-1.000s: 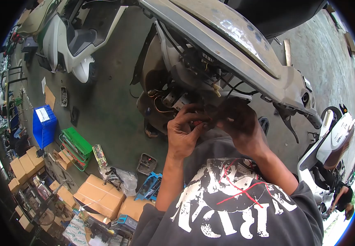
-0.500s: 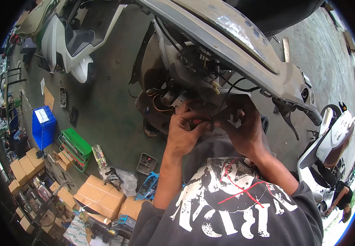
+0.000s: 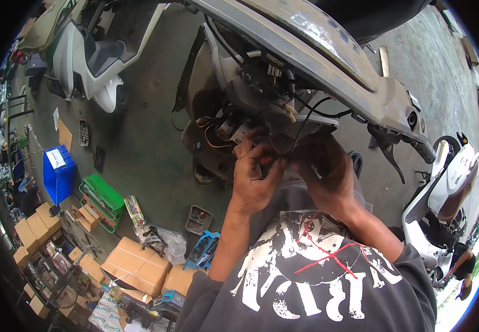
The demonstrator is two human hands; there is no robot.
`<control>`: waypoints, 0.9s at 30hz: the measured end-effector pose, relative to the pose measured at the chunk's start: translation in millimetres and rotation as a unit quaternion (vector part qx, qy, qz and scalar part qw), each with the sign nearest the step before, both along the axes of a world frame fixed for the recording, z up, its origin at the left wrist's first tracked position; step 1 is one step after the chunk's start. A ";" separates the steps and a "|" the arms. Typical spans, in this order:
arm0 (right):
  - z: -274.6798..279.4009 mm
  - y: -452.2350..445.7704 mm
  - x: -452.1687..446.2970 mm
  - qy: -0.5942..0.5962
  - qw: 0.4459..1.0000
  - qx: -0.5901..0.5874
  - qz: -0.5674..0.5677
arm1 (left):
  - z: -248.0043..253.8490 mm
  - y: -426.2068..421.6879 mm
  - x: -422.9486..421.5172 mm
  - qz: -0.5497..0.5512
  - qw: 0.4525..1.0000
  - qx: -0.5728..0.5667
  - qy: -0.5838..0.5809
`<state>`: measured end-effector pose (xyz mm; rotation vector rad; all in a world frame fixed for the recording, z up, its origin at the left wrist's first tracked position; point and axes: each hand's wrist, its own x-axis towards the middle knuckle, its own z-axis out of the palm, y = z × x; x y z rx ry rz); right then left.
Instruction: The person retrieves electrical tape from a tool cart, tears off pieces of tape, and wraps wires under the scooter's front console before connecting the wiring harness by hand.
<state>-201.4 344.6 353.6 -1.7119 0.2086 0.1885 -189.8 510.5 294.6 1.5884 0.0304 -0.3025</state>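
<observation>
Far to the left of the grey scooter, a blue bin of smooth plastic with straight sides stands on the floor near a green crate with slim bars along its side. Nearer the scooter's lower left lie a taped cardboard box, flat-topped and matt brown, and a shallow dark tray with rounded corners. Thin orange wires loop out at the scooter's left underside, beside dull metal parts. Just right of them, below the scooter's body, is the left hand: fingers curled, thumb almost closed against the forefinger, with a small red piece lodged between them. A thin, bendy black cable hangs from the scooter's underside towards the meeting fingertips, just right of the red piece; which hand grips its end cannot be told. Beside it, under the scooter's panel edge, the right hand has its fingers bent inward; shadow hides whether it holds anything. At the scooter's right end, a slender, curved brake lever juts down beside a ribbed black grip.
</observation>
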 end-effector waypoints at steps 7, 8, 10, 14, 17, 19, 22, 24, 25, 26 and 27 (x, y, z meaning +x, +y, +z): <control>-0.1 -0.4 4.2 0.062 0.997 0.037 -0.039 | -1.3 -1.7 -4.6 -0.005 1.000 0.010 -0.026; -2.5 0.1 4.4 0.061 0.997 0.036 -0.039 | 0.2 -3.2 -5.3 -0.006 1.000 0.009 -0.027; -9.5 1.7 3.8 -0.010 0.999 0.001 -0.042 | 4.4 -5.3 -6.8 0.016 1.000 -0.006 -0.008; -2.3 8.7 3.7 -0.020 0.997 -0.075 -0.026 | 5.5 4.3 -9.1 -0.009 0.998 0.042 -0.047; 0.9 -1.6 10.6 -0.023 0.992 -0.124 -0.008 | 0.5 -11.1 -7.4 0.056 0.997 -0.036 -0.029; -6.7 3.7 6.6 -0.069 0.986 -0.153 -0.009 | -1.5 -1.1 -12.4 0.021 0.998 0.039 -0.034; -6.7 4.5 11.3 -0.067 0.982 -0.174 -0.019 | -4.1 -4.4 -13.3 0.050 0.998 -0.033 -0.016; -9.3 -1.5 9.6 -0.082 0.975 -0.202 -0.033 | -5.4 -2.0 -13.9 0.054 0.996 -0.065 -0.005; -7.0 -7.4 8.5 -0.119 0.969 -0.215 -0.036 | -4.0 -1.3 -13.1 0.055 0.997 -0.051 -0.020; -4.8 -10.9 8.9 -0.158 0.960 -0.227 -0.036 | -2.9 -0.6 -11.4 0.058 0.997 -0.036 -0.037; -1.7 -10.5 6.7 -0.154 0.962 -0.223 -0.032 | -1.3 -0.4 -11.1 0.062 0.997 -0.032 -0.032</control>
